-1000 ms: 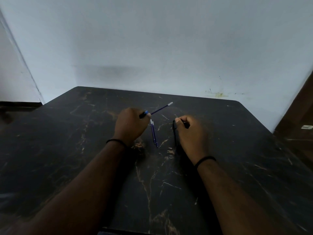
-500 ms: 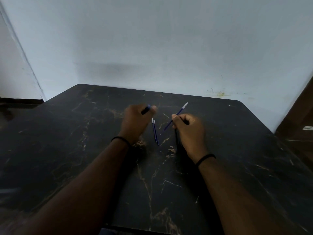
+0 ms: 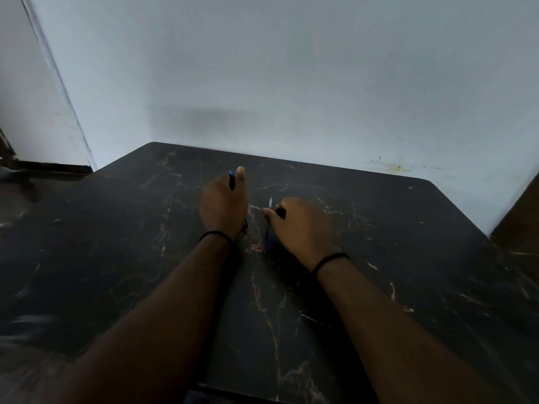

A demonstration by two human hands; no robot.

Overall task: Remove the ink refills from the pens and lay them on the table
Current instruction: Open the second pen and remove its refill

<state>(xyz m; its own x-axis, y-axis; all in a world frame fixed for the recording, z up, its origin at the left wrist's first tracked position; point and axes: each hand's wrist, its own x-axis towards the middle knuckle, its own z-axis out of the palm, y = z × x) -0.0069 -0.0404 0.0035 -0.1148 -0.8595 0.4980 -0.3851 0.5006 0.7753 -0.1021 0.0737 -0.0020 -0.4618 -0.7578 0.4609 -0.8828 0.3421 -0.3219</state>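
My left hand (image 3: 223,204) is closed around a dark pen barrel (image 3: 232,180), whose blue end sticks up beside the thumb. My right hand (image 3: 302,225) sits to its right, low over the black marble table (image 3: 408,258), fingertips pinched on a thin blue ink refill (image 3: 270,203) with a pale tip. The refill's lower length (image 3: 266,237) runs along the hand's left edge, close to the tabletop. I cannot tell it apart from the refills lying there earlier. A short black pen piece (image 3: 280,212) also shows between the right fingers.
The table's far edge meets a pale wall (image 3: 291,83). A dark wooden surface (image 3: 522,217) stands off the table's right corner, and the floor drops away at the left (image 3: 43,170). Both wrists wear black bands.
My right hand pulled the refill out of the pen held by the left, then carried it left and down towards the refills on the table. The left hand turned the barrel upright.
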